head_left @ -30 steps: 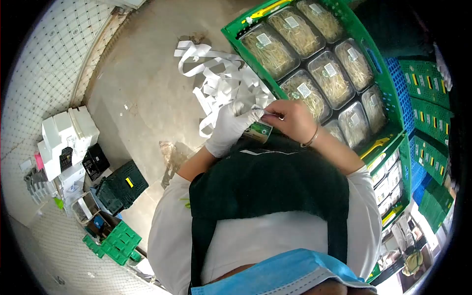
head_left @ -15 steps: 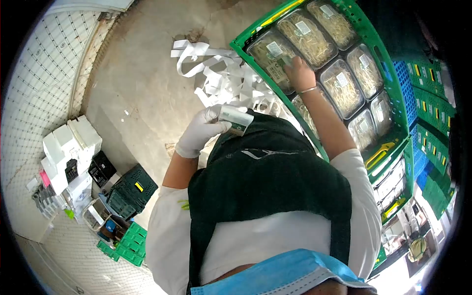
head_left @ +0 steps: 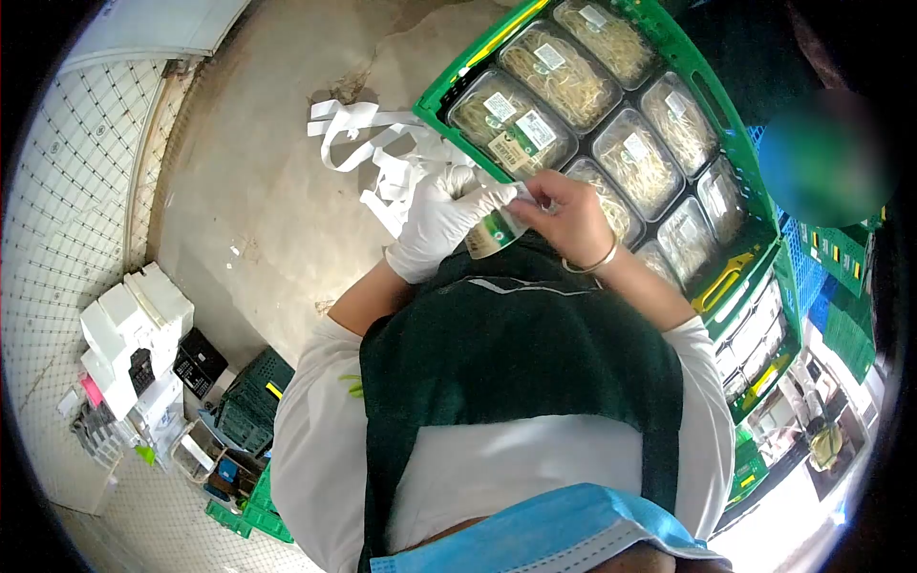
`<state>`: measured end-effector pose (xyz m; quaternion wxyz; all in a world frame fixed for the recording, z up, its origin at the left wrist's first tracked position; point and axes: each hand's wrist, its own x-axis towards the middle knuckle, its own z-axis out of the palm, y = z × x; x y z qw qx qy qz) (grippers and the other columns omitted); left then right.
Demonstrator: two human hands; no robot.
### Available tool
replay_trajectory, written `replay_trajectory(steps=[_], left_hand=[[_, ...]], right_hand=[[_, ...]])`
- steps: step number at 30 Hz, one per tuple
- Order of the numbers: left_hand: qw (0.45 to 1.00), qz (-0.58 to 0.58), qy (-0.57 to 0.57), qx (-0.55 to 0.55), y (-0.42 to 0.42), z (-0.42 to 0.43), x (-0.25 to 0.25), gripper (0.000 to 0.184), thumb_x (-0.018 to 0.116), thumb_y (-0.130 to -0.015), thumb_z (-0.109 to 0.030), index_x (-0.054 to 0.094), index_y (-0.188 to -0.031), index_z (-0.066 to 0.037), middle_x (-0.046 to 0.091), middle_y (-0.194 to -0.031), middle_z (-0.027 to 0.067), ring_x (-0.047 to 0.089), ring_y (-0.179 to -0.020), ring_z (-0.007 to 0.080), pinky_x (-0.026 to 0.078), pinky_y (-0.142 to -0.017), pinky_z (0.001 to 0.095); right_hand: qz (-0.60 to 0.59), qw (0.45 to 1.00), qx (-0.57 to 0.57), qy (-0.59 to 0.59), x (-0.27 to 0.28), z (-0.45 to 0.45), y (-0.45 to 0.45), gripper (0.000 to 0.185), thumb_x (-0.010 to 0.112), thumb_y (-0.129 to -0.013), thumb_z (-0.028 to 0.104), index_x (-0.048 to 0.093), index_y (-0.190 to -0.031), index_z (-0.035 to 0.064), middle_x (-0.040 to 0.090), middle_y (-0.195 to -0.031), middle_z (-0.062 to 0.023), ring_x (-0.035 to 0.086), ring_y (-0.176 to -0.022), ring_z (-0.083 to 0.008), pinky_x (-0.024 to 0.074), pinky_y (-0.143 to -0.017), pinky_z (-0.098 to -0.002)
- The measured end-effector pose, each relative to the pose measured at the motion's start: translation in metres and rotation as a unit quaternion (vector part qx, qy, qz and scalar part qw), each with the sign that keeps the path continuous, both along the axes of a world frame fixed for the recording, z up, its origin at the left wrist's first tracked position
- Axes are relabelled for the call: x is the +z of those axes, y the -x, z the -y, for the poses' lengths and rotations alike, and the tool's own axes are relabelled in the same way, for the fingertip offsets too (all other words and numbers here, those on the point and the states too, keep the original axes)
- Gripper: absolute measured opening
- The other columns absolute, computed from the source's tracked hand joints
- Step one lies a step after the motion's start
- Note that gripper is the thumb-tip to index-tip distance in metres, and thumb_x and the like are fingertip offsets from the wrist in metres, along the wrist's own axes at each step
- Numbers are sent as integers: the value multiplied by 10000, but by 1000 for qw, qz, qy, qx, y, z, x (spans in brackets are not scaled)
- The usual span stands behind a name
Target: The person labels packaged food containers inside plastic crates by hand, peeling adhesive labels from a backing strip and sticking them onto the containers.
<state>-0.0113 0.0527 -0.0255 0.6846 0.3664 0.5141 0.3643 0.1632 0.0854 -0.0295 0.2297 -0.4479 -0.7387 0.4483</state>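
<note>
My gloved left hand is closed around a stack or strip of green-and-tan printed labels in front of my apron. My bare right hand, with a bracelet at the wrist, pinches a pale upper edge of the labels right beside the left fingers. Just beyond both hands is a clear-lidded tray of bean sprouts with a green-and-tan label on its lid. It sits at the near-left corner of a green crate with several similar trays, most carrying a small white sticker.
White paper backing strips lie tangled on the floor left of the crate. More green crates are stacked at the right. White boxes and a dark crate stand at the lower left.
My right hand has left the corner tray and come to the labels at my left hand. The tray's label now shows uncovered. My left hand has risen slightly, and the view has shifted.
</note>
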Motion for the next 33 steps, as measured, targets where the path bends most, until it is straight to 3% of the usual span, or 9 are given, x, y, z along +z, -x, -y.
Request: replay_trajectory(steps=[4, 6, 11, 13, 15, 19, 22, 26, 33], left_hand=[[998, 40, 16, 51, -5, -8, -8, 210, 568, -745, 5, 556, -953, 27, 587, -855, 41, 535, -727, 77, 441, -658, 213], [996, 31, 81, 37, 18, -4, -28, 223, 555, -752, 1, 547, -972, 36, 579, -920, 66, 536, -810, 92, 430, -715, 218], [992, -108, 1, -65, 29, -4, -33, 243, 542, -748, 2, 540, -988, 33, 576, -934, 84, 540, -817, 99, 432, -723, 227], [994, 72, 78, 4, 18, -7, -22, 293, 519, -732, 34, 521, -1025, 30, 571, -958, 80, 542, -842, 120, 426, -753, 241], [990, 100, 98, -10, 8, -16, -13, 387, 484, -722, 64, 462, -1107, 38, 537, -1047, 86, 523, -909, 129, 410, -799, 252], [980, 174, 53, 76, -17, -24, -17, 398, 458, -741, 69, 446, -1134, 7, 530, -1057, 82, 496, -982, 128, 387, -848, 254], [999, 40, 16, 17, -27, -24, -20, 80, 537, -795, -57, 557, -864, -21, 561, -792, 5, 490, -719, 49, 402, -647, 190], [999, -39, 16, 26, -33, -26, -19, 139, 628, -755, -147, 592, -754, -13, 534, -608, -35, 457, -576, 26, 368, -503, 179], [997, 1, 76, 6, -11, -29, -23, 168, 515, -773, -22, 559, -933, 7, 577, -844, 41, 506, -714, 53, 412, -637, 180]], right_hand=[[159, 985, -65, -9, -10, -87, -45, 250, 578, -748, 268, 578, -744, 18, 595, -701, -122, 571, -582, -231, 454, -540, -313], [177, 969, -64, -159, -56, -124, -62, 361, 548, -757, 282, 466, -961, -6, 578, -790, -191, 569, -724, -317, 442, -635, -388], [400, 887, -51, -225, -146, -144, -58, 392, 540, -743, 323, 443, -1018, 61, 521, -937, -136, 512, -886, -290, 418, -731, -388], [444, 838, -157, -274, -130, -133, -54, 442, 536, -742, 351, 434, -1072, 74, 522, -941, -120, 511, -879, -269, 412, -742, -380], [415, 828, -202, -320, -120, -126, -59, 463, 551, -743, 341, 430, -1115, 93, 531, -914, -115, 513, -851, -281, 419, -728, -383], [-53, 997, 5, 64, -45, -52, -45, 319, 614, -721, 231, 535, -975, 54, 565, -841, -127, 556, -736, -251, 458, -654, -330], [15, 1000, 6, 4, -5, -27, -31, 218, 632, -703, 182, 579, -857, 37, 579, -802, -109, 572, -697, -219, 466, -639, -291], [23, 997, -37, -68, -8, -33, -41, 140, 636, -690, 138, 603, -794, 50, 597, -756, -97, 582, -695, -210, 470, -631, -285], [291, 902, -179, -263, -104, -224, -122, 427, 567, -740, 299, 446, -1041, 20, 523, -992, -165, 480, -947, -324, 414, -763, -388]])
